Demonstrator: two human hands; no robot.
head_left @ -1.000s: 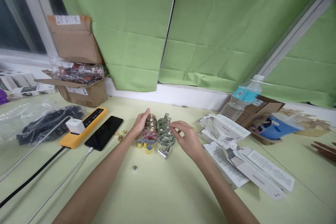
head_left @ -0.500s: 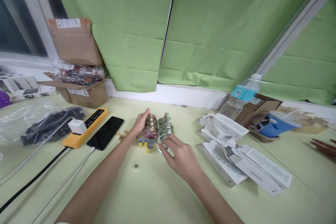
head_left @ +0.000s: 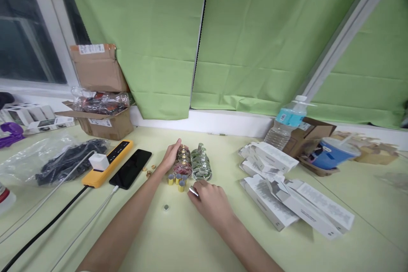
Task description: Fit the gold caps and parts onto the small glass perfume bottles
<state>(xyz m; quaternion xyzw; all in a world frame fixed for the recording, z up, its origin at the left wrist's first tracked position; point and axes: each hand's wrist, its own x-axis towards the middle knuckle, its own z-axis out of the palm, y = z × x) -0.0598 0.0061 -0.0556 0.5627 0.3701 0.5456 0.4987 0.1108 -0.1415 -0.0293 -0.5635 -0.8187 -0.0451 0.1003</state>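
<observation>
Right hand (head_left: 212, 205) grips silver cylinder (head_left: 194, 191); left hand (head_left: 170, 158) beside gold-topped bottles (head_left: 183, 165), hold unclear. Turquoise label (head_left: 290, 117): print too small.

A pale yellow-green tabletop spreads out below my camera.
On its surface (head_left: 178, 242) I see a black rectangular phone (head_left: 130, 168), a long yellow power strip (head_left: 110, 165), a clear plastic bag with dark contents (head_left: 70, 161), loose white cardboard cartons (head_left: 267, 199), a gold-topped shiny cluster (head_left: 183, 165) beside a silver-topped shiny cluster (head_left: 201, 165), short yellow cylinders (head_left: 181, 185) and one small silver cylinder (head_left: 166, 207).
</observation>
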